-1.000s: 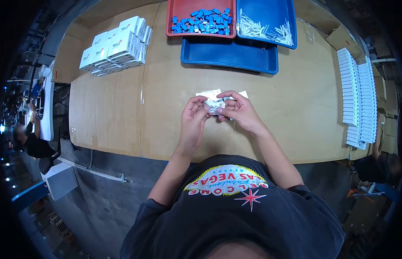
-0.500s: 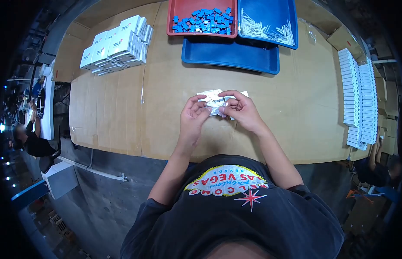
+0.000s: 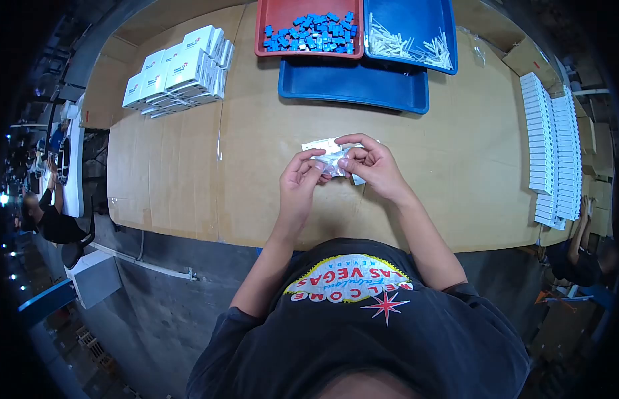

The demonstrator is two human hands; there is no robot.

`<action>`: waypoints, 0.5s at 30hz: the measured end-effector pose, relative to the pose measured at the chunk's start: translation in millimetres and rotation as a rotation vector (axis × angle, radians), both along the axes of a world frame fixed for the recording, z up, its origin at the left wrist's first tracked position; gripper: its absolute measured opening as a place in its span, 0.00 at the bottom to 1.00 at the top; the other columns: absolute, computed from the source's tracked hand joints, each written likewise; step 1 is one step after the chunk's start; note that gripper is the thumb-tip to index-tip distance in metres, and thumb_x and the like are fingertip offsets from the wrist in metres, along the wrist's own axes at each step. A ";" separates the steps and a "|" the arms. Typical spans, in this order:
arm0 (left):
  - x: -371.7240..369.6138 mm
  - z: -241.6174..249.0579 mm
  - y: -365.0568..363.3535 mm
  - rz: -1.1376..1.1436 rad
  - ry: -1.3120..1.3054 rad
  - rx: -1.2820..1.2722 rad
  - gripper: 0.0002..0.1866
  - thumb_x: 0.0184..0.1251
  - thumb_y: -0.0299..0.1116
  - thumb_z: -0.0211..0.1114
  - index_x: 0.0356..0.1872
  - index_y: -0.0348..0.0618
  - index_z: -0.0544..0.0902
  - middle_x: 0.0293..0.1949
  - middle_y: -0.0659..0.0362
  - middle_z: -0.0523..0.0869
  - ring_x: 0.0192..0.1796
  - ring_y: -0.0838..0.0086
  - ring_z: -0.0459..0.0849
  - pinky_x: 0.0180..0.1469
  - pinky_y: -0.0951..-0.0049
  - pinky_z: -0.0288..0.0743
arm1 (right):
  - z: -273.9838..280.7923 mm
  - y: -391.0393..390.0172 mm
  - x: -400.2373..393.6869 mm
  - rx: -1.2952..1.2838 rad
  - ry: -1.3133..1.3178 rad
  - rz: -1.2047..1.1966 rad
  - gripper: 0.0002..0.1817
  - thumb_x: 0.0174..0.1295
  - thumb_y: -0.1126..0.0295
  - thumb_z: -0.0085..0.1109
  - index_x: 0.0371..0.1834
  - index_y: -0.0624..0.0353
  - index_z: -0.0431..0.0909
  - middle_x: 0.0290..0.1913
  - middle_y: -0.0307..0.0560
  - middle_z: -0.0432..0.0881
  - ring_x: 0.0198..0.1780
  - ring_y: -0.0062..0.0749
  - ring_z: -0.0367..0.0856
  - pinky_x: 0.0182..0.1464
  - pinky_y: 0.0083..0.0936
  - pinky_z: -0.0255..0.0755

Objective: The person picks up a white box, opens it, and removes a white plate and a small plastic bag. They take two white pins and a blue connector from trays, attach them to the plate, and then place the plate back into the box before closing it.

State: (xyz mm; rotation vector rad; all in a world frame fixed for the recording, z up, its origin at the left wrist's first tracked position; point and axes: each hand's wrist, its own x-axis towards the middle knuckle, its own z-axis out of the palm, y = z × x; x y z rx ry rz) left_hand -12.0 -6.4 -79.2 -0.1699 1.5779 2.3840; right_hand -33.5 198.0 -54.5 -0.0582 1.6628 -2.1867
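Between my fingers is a small clear plastic bag [image 3: 331,161] with something whitish in it; its contents are too small to make out. My left hand [image 3: 300,181] pinches the bag's left side with thumb and fingers. On the other side, my right hand [image 3: 374,167] grips it between thumb and curled fingers, the index finger reaching over the top. Just behind and beneath the hands lies a white box or card [image 3: 314,144], partly hidden by them.
Stacked white boxes [image 3: 166,76] stand at the table's left, and long rows of them [image 3: 552,153] line the right edge. At the back are a red tray [image 3: 261,46] of blue parts, a blue tray [image 3: 449,26] of white sticks and another blue tray [image 3: 352,90]. Other people work at both sides.
My fingers have shifted slightly on the plastic bag, and the white pieces that showed at its top are less visible now. The hands stay in nearly the same place.
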 end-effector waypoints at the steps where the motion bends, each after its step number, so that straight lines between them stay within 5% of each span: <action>1: 0.2 1.1 1.8 0.006 0.036 -0.037 0.17 0.81 0.23 0.61 0.66 0.35 0.78 0.44 0.59 0.87 0.44 0.80 0.84 0.51 0.77 0.81 | -1.7 -1.1 0.2 0.007 0.001 -0.005 0.21 0.72 0.77 0.68 0.67 0.59 0.80 0.35 0.33 0.82 0.36 0.16 0.81 0.40 0.17 0.73; 5: 0.2 3.9 2.8 -0.030 0.053 -0.017 0.16 0.80 0.22 0.63 0.65 0.34 0.79 0.44 0.60 0.87 0.45 0.83 0.84 0.51 0.79 0.80 | -12.3 -3.7 -1.1 0.211 0.163 -0.001 0.18 0.72 0.77 0.69 0.64 0.60 0.82 0.40 0.35 0.84 0.37 0.16 0.81 0.40 0.16 0.73; 10: 0.7 0.4 -1.7 -0.078 0.083 -0.155 0.14 0.77 0.23 0.69 0.59 0.34 0.83 0.45 0.62 0.88 0.42 0.85 0.83 0.48 0.82 0.77 | -16.6 -1.2 1.6 0.039 -0.030 -0.015 0.14 0.71 0.76 0.70 0.58 0.62 0.82 0.43 0.40 0.86 0.39 0.19 0.84 0.42 0.19 0.78; 13: -0.7 1.0 -9.2 -0.134 0.203 -0.473 0.13 0.79 0.23 0.66 0.60 0.33 0.82 0.44 0.64 0.88 0.43 0.86 0.83 0.48 0.82 0.78 | -20.0 -1.5 3.2 -0.055 -0.081 -0.050 0.15 0.71 0.77 0.70 0.58 0.63 0.81 0.43 0.42 0.86 0.39 0.21 0.86 0.43 0.21 0.81; 15: -1.0 2.9 -8.6 -0.131 0.176 -0.405 0.12 0.79 0.23 0.66 0.59 0.33 0.82 0.44 0.63 0.88 0.43 0.86 0.83 0.48 0.82 0.78 | -19.6 -2.0 2.5 -0.074 -0.101 -0.054 0.16 0.71 0.77 0.70 0.59 0.63 0.80 0.42 0.42 0.86 0.39 0.21 0.86 0.42 0.21 0.82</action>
